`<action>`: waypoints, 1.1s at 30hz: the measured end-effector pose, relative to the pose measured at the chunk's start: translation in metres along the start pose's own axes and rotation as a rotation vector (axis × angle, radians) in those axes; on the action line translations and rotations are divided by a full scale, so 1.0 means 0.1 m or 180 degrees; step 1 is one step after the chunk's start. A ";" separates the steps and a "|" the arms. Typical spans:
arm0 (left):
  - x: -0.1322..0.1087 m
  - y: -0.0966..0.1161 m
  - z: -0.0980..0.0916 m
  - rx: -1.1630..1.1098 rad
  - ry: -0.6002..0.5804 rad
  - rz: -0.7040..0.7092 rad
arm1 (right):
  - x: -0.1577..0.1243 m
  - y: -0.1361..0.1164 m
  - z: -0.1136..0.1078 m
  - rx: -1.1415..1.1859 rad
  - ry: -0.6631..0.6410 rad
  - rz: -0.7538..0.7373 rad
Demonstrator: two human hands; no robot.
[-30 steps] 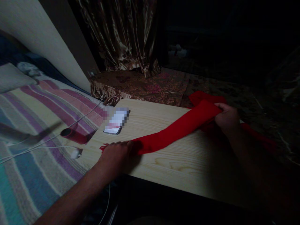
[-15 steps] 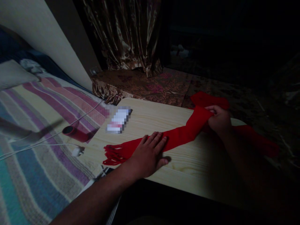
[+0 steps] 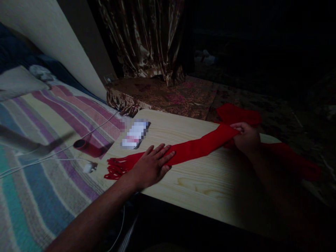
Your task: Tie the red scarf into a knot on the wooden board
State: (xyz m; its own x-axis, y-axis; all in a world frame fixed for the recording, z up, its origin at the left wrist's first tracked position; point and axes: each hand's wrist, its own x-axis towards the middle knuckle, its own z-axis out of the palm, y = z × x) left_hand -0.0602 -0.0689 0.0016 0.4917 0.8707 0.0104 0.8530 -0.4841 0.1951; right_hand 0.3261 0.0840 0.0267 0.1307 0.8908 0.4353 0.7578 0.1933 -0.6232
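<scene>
A long red scarf [image 3: 199,147] with a fringed end lies stretched across a pale wooden table [image 3: 199,182]. My left hand [image 3: 151,166] lies flat on it near the fringe, fingers stretched out. My right hand [image 3: 245,136] is closed on the scarf at the table's far right, where the cloth bends back. More of the scarf trails off the right side into the dark.
A pixelated phone [image 3: 134,134] lies at the table's far left corner. On the striped blanket [image 3: 39,147] to the left are a small red cylinder [image 3: 86,147], white cables and a charger plug [image 3: 88,168]. A brown shiny curtain [image 3: 147,38] hangs behind.
My left hand went from the fringe end to lying flat on the scarf, then slid left along it. The scarf now lies straighter and flatter. My right hand kept its hold.
</scene>
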 end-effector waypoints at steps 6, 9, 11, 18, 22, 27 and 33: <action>-0.10 -0.21 -0.01 0.0001 0.0131 0.0065 | -0.07 -0.14 0.04 -0.0113 -0.0154 0.0476; -0.14 -0.25 -0.01 0.0001 0.0180 0.0071 | -0.10 -0.16 0.06 -0.0221 -0.0261 0.0514; -0.16 -0.28 0.00 0.0030 0.0195 0.0095 | -0.11 -0.16 0.09 -0.0259 -0.0385 0.0511; -0.17 -0.32 0.05 0.0306 0.0538 0.0276 | -0.03 -0.18 0.07 -0.0751 -0.0727 0.0188; -0.25 -0.36 0.06 0.0405 0.0921 0.0507 | 0.04 -0.20 -0.03 -0.1078 -0.1378 -0.0195; -0.36 -0.37 0.04 0.0275 0.1355 0.0381 | 0.00 -0.28 -0.10 -0.1388 -0.1699 -0.0546; -0.35 -0.29 -0.03 0.0199 0.1127 0.0028 | -0.07 -0.22 -0.07 -0.1350 -0.1504 -0.0529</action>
State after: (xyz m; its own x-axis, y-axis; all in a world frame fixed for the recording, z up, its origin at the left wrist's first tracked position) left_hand -0.1029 -0.0854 -0.0017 0.4173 0.8373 0.3532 0.8634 -0.4866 0.1332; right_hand 0.3128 0.0704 0.0420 -0.2314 0.9665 0.1110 0.9427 0.2510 -0.2200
